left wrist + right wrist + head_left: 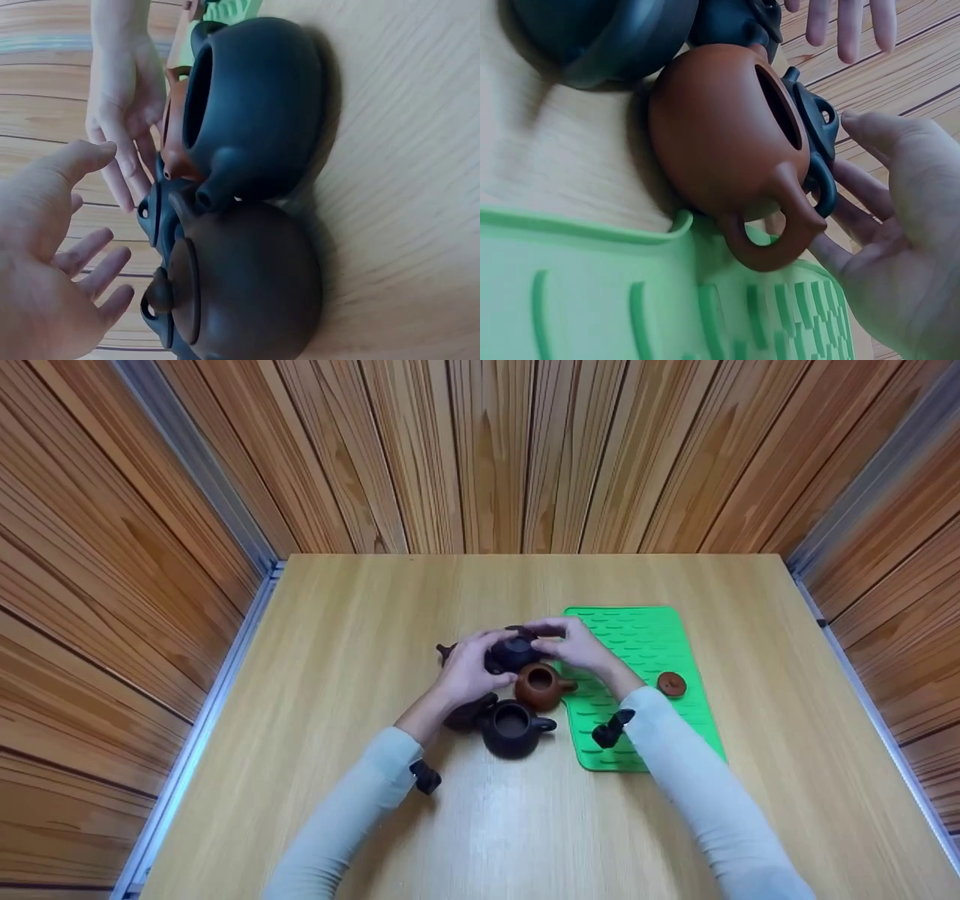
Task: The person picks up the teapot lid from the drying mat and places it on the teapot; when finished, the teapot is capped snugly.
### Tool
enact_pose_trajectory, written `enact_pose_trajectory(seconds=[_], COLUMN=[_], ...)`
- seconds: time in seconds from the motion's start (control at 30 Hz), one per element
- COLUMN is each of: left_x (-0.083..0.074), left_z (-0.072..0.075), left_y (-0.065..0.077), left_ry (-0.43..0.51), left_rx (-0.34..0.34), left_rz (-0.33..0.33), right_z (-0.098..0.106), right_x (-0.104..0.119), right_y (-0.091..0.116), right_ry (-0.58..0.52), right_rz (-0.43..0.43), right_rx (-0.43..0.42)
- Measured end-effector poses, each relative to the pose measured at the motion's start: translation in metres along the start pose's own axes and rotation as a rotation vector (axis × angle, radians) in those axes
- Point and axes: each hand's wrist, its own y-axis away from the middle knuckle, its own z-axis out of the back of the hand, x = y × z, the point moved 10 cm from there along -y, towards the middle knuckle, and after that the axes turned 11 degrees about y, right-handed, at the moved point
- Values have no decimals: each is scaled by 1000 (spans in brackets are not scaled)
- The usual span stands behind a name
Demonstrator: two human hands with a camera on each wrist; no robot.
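Note:
A black lidded teapot [514,651] stands between the two hands at the back of a cluster. My left hand [471,669] is spread over its left side, fingers relaxed and gripping nothing in the left wrist view. On the other side, my right hand [922,217] has its thumb near the lid and its fingers by the black handle [824,186]; contact is hard to tell. In front sits a reddish-brown lidless teapot [537,690], then a black lidless teapot [511,739]. A dark brown lidded teapot [251,281] is partly hidden under my left wrist in the head view.
A green ridged mat [622,637] lies right of the cluster, bearing a reddish-brown round lid [671,685]. Another dark teapot's spout [445,651] pokes out behind my left hand. Wooden plank walls [487,457] bound the table [300,735] at the back and sides.

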Motion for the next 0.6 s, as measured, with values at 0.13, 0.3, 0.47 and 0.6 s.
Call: enact_pose_trajectory(seconds=[0.13, 0.3, 0.47, 0.6], left_x=[-6, -4, 3, 7], left_z=[-5, -12, -17, -22], left_y=[4, 5, 4, 2], left_ry=[44, 105, 37, 7], left_rx=[27, 72, 97, 124], left_rz=[-45, -20, 34, 71], right_z=[4, 10, 16, 22], right_x=[0, 2, 3, 2], right_y=[3, 7, 11, 15], right_ry=[24, 55, 74, 99], right_rz=[19, 39, 44, 45], right_rx=[9, 4, 8, 1])
